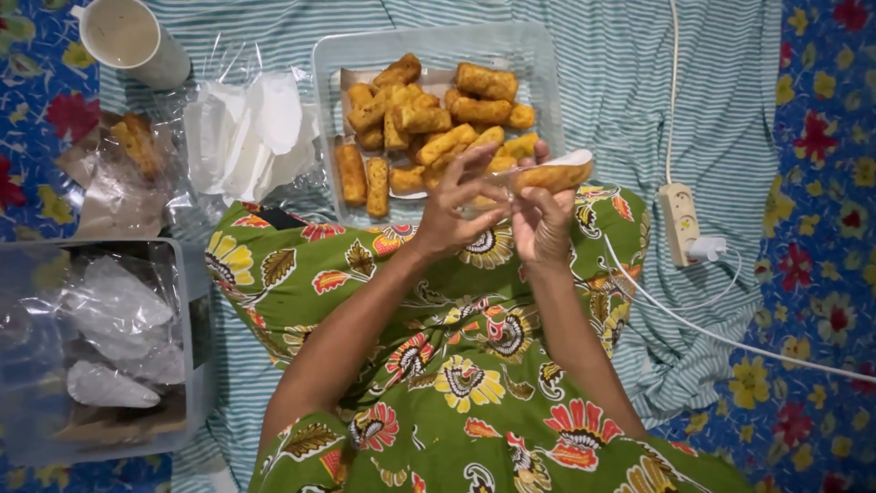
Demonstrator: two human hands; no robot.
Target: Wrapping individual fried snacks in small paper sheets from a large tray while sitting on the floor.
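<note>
Bare forearms, no sleeves visible; left hand (453, 208), right hand (540, 224) ungloved. Green floral-print cotton garment (456, 365) over lap.

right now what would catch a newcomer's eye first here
The clear tray of golden fried rolls at top centre draws the eye first. Just below it, the left hand and right hand hold one roll in a thin clear bag over a bright green flowered dress. A white cup stands top left.

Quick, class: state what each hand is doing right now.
Left hand: fingers partly spread, pinching the clear wrapper around a fried roll.
Right hand: closed on the same roll.
</note>
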